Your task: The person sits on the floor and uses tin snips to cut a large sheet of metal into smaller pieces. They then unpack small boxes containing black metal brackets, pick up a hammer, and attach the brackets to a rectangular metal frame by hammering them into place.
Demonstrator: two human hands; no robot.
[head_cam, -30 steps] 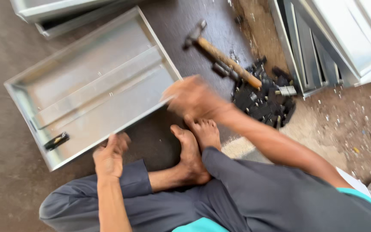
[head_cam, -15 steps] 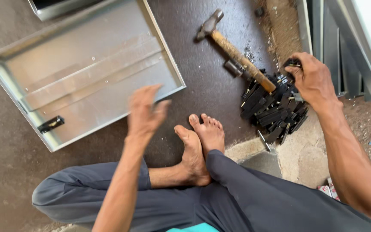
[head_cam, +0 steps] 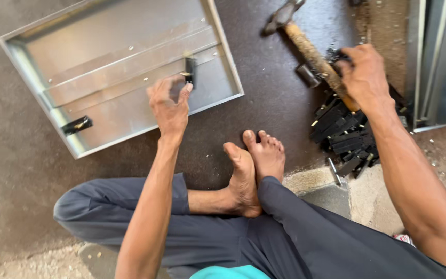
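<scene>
Small black clip [head_cam: 190,70] pinched in left hand [head_cam: 169,106] over metal tray [head_cam: 52,111] — right hand's [head_cam: 365,75] grip closed on hammer handle [head_cam: 313,54].

Tray [head_cam: 130,77], under the left hand [head_cam: 169,106]: sheet metal, smooth, dull silvery sheen.
Small part [head_cam: 190,70], at the left fingertips: black, matt; material unclear.
Hammer [head_cam: 311,49], under the right hand [head_cam: 365,75]: rough wooden handle, dark metal head.
Pile of pieces [head_cam: 344,132], below the right hand: black, matt.
Floor [head_cam: 274,98]: dark, rough, gritty.

Right hand [head_cam: 365,75] hides part of hammer handle [head_cam: 316,57]
</scene>
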